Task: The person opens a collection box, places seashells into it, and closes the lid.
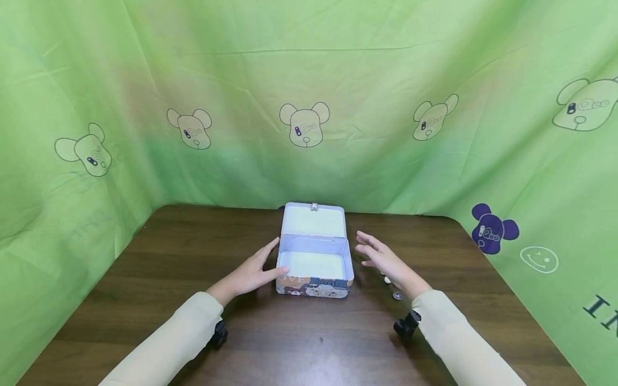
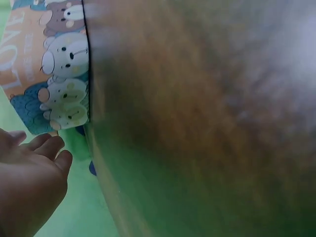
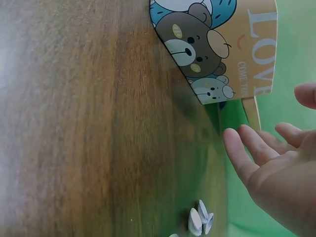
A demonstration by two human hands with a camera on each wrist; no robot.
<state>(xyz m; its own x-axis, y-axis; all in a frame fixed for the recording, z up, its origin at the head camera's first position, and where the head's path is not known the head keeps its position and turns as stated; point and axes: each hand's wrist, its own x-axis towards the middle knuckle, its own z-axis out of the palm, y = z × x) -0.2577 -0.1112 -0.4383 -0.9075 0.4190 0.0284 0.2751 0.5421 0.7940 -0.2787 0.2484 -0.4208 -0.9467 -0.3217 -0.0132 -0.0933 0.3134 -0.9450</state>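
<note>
1. One brown wooden table [image 1: 321,339] runs past the lower edge of the head view; its surface is a blur in the left wrist view.
2. One tin box [image 1: 314,289] stands on it between the hands, lid [image 1: 314,221] tipped back. Only the head view shows its pale inside; both wrist views show the printed bears larger, though cropped.
3. Left hand [image 1: 251,274]: fingers loosely extended beside the box's left wall, thumb at the front corner; partly cut off in its wrist view.
4. Right hand [image 1: 386,262]: fingers spread and free, just apart from the box's right side.
5. Several small pale pieces [image 3: 195,222] lie near the right hand, partly hidden in the head view, their kind unclear.
</note>
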